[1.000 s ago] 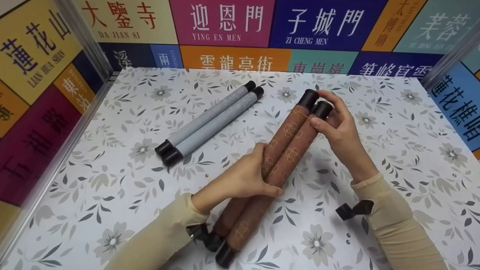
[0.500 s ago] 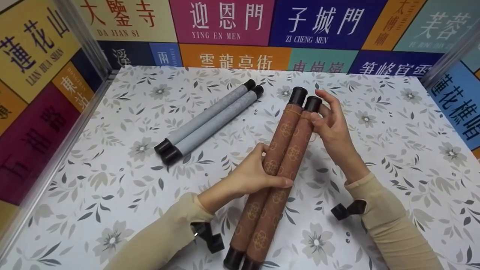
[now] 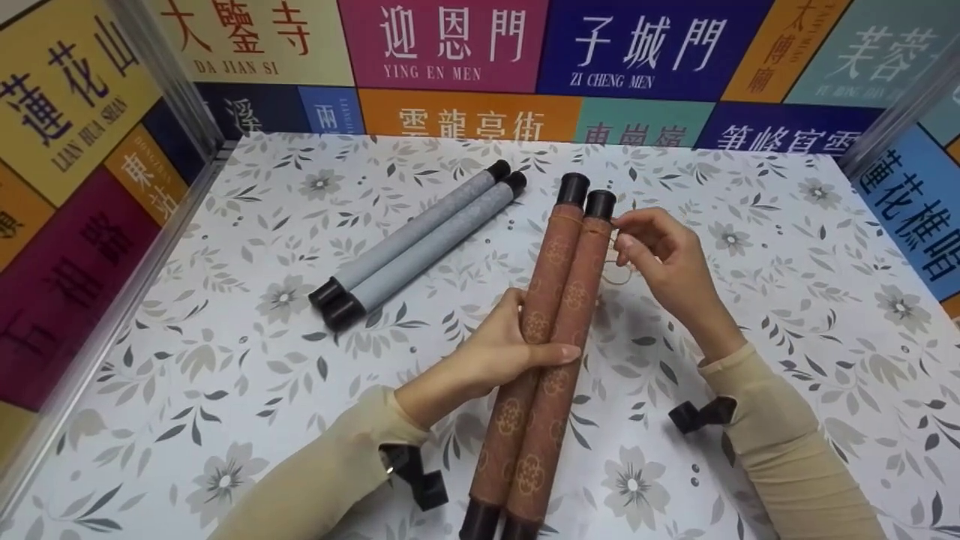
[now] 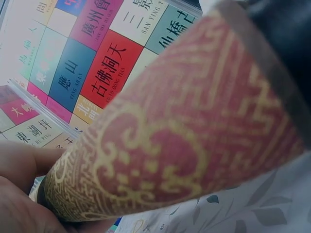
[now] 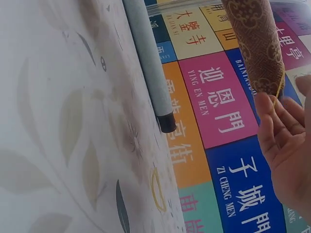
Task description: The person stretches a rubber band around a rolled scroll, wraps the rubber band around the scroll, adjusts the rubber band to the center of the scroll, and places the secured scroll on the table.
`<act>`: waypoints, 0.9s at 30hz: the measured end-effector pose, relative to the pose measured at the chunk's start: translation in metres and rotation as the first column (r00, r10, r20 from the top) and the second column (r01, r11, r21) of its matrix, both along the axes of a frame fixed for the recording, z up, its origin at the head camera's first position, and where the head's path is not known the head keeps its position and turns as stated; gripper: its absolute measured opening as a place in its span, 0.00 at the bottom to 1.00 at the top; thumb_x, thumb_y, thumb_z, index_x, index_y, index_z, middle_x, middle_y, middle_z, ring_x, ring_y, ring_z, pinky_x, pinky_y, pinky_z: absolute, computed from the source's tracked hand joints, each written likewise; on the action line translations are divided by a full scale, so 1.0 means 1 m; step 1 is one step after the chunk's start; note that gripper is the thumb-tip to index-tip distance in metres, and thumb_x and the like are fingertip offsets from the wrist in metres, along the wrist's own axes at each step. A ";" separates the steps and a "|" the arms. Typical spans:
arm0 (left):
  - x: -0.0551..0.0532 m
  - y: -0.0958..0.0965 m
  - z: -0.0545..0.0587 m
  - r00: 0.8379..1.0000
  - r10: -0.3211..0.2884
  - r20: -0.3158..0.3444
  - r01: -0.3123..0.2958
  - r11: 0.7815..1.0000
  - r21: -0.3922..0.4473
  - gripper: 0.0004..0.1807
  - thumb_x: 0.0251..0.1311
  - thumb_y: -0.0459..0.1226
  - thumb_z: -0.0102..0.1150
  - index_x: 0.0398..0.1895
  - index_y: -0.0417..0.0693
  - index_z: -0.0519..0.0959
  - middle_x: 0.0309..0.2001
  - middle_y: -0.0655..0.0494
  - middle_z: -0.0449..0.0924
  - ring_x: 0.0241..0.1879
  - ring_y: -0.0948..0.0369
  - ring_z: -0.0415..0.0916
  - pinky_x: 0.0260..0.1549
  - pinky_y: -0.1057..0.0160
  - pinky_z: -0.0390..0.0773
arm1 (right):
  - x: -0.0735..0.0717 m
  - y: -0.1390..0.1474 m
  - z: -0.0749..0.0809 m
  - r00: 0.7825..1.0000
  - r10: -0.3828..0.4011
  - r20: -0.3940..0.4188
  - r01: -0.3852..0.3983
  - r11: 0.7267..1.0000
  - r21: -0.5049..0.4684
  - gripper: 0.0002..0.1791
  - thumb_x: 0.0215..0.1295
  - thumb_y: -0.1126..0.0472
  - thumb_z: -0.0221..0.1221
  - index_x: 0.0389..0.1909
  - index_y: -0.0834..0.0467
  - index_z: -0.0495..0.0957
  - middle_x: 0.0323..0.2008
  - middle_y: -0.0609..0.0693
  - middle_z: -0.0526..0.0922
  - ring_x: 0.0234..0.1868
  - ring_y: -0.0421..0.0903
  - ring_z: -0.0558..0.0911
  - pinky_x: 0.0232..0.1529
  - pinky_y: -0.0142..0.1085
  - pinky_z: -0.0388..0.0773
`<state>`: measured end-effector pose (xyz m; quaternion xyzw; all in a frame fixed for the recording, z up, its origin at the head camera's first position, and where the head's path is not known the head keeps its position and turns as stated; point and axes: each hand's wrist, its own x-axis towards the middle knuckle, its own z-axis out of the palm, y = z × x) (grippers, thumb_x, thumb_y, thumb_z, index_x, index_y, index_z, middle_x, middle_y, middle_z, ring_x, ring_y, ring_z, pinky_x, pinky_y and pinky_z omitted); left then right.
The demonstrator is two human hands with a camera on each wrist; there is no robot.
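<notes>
My left hand (image 3: 499,341) grips a brown scroll (image 3: 574,300) rolled from both ends into two side-by-side rolls, with gold patterns and black end knobs. The thumb lies across both rolls. In the left wrist view, one patterned roll (image 4: 150,160) fills the middle, and part of the left hand (image 4: 24,189) shows at its far end. A thin yellow cord (image 3: 568,217) is wound near the scroll's upper end. Beside that end, my right hand (image 3: 664,255) pinches the cord (image 5: 279,90); a loose loop (image 3: 619,275) shows below the fingers.
A grey-blue scroll (image 3: 427,240) with black ends, also in two rolls, lies to the left on the floral-covered table (image 3: 225,360). Panels with coloured lettering (image 3: 457,45) stand behind and at both sides. Black wrist cameras (image 3: 416,476) sit on both sleeves.
The brown scroll has swung to a steeper angle, its upper end moving left. My right hand has come away from the end knobs to the scroll's right side, and a loop of cord now shows.
</notes>
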<state>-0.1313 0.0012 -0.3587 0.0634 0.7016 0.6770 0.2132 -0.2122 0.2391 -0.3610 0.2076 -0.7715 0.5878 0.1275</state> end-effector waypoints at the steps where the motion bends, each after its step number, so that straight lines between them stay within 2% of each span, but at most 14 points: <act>1: 0.000 0.000 0.000 1.000 0.001 0.003 -0.001 1.000 0.000 0.35 0.47 0.34 0.75 0.54 0.40 0.63 0.45 0.45 0.76 0.38 0.57 0.81 0.41 0.59 0.85 | 0.002 -0.002 0.002 0.999 -0.034 -0.007 0.034 0.998 0.052 0.12 0.67 0.70 0.57 0.50 0.66 0.77 0.31 0.48 0.79 0.28 0.40 0.78 0.29 0.27 0.74; 4: 0.000 0.000 -0.002 1.000 0.005 0.013 -0.005 1.000 0.008 0.35 0.48 0.34 0.75 0.54 0.40 0.62 0.45 0.45 0.75 0.38 0.56 0.81 0.42 0.59 0.85 | 0.010 -0.007 0.010 0.991 -0.115 -0.065 0.125 0.973 0.192 0.11 0.62 0.73 0.60 0.45 0.66 0.80 0.31 0.48 0.79 0.29 0.36 0.75 0.30 0.26 0.72; 6: 0.000 -0.001 -0.002 1.000 0.013 0.012 -0.014 1.000 0.025 0.34 0.49 0.33 0.74 0.54 0.40 0.62 0.46 0.44 0.76 0.38 0.56 0.81 0.42 0.58 0.85 | 0.012 -0.009 0.011 0.982 -0.142 -0.122 0.168 0.956 0.242 0.08 0.59 0.74 0.62 0.40 0.68 0.80 0.30 0.51 0.79 0.29 0.35 0.74 0.29 0.26 0.70; 9: -0.002 -0.002 -0.003 0.999 0.033 0.029 -0.035 0.997 0.071 0.34 0.50 0.32 0.72 0.55 0.39 0.61 0.47 0.43 0.76 0.39 0.55 0.81 0.43 0.58 0.85 | 0.006 -0.005 0.005 0.967 -0.144 -0.211 0.204 0.932 0.299 0.03 0.57 0.73 0.65 0.30 0.65 0.81 0.29 0.55 0.79 0.29 0.34 0.74 0.31 0.26 0.69; 11: -0.004 -0.003 -0.003 0.997 0.051 0.057 -0.057 0.994 0.095 0.34 0.51 0.32 0.72 0.55 0.40 0.61 0.48 0.43 0.75 0.40 0.55 0.80 0.43 0.58 0.85 | 0.000 -0.001 -0.002 0.965 -0.130 -0.228 0.197 0.932 0.304 0.06 0.57 0.72 0.66 0.24 0.62 0.80 0.27 0.52 0.80 0.29 0.34 0.74 0.34 0.27 0.70; 14: -0.008 -0.005 -0.005 0.992 0.080 0.098 -0.091 0.990 0.105 0.34 0.51 0.32 0.72 0.56 0.39 0.61 0.48 0.44 0.74 0.41 0.55 0.80 0.44 0.59 0.84 | -0.005 0.007 -0.011 0.985 -0.072 -0.156 0.106 0.969 0.223 0.13 0.59 0.73 0.63 0.17 0.60 0.76 0.26 0.47 0.79 0.31 0.37 0.76 0.39 0.28 0.72; 16: -0.010 -0.006 -0.005 0.989 0.094 0.110 -0.105 0.990 0.099 0.33 0.51 0.32 0.72 0.55 0.39 0.61 0.47 0.45 0.74 0.42 0.55 0.79 0.44 0.59 0.84 | -0.007 0.010 -0.015 0.997 0.000 -0.072 0.006 0.997 0.082 0.17 0.60 0.75 0.59 0.13 0.63 0.72 0.25 0.47 0.79 0.30 0.40 0.77 0.39 0.29 0.74; 18: -0.012 -0.007 -0.006 0.989 0.096 0.116 -0.107 0.990 0.095 0.33 0.51 0.31 0.72 0.55 0.38 0.61 0.47 0.45 0.74 0.41 0.55 0.79 0.44 0.59 0.84 | -0.008 0.012 -0.018 0.995 0.097 -0.010 -0.097 0.991 -0.097 0.20 0.61 0.78 0.53 0.10 0.66 0.67 0.21 0.48 0.78 0.28 0.43 0.76 0.41 0.32 0.77; 20: -0.012 -0.007 -0.007 0.988 0.091 0.125 -0.104 0.990 0.095 0.33 0.52 0.31 0.72 0.55 0.38 0.61 0.47 0.45 0.73 0.42 0.55 0.79 0.44 0.59 0.84 | -0.008 0.012 -0.021 0.981 0.195 0.021 -0.182 0.944 -0.275 0.21 0.61 0.78 0.48 0.08 0.68 0.63 0.18 0.50 0.76 0.23 0.45 0.74 0.40 0.34 0.80; 23: -0.013 -0.006 -0.008 0.987 0.086 0.136 -0.100 0.990 0.096 0.32 0.52 0.32 0.71 0.54 0.39 0.61 0.47 0.44 0.73 0.42 0.54 0.79 0.44 0.59 0.84 | -0.009 0.010 -0.024 0.950 0.311 0.040 -0.256 0.842 -0.475 0.22 0.61 0.77 0.43 0.06 0.68 0.60 0.14 0.50 0.73 0.16 0.45 0.68 0.39 0.37 0.83; 25: -0.013 -0.005 -0.009 0.985 0.087 0.149 -0.103 0.990 0.100 0.32 0.52 0.32 0.71 0.54 0.39 0.61 0.47 0.44 0.73 0.42 0.54 0.79 0.44 0.58 0.84 | -0.009 0.008 -0.025 0.920 0.386 0.066 -0.284 0.775 -0.565 0.22 0.62 0.76 0.41 0.07 0.65 0.59 0.13 0.49 0.72 0.13 0.43 0.64 0.33 0.35 0.83; 27: -0.013 -0.004 -0.010 0.984 0.091 0.156 -0.108 0.989 0.104 0.32 0.52 0.32 0.71 0.54 0.40 0.61 0.48 0.44 0.74 0.42 0.54 0.80 0.44 0.58 0.84 | -0.008 0.008 -0.027 0.877 0.470 0.097 -0.315 0.715 -0.624 0.23 0.65 0.74 0.39 0.08 0.62 0.60 0.14 0.48 0.72 0.11 0.42 0.60 0.29 0.34 0.81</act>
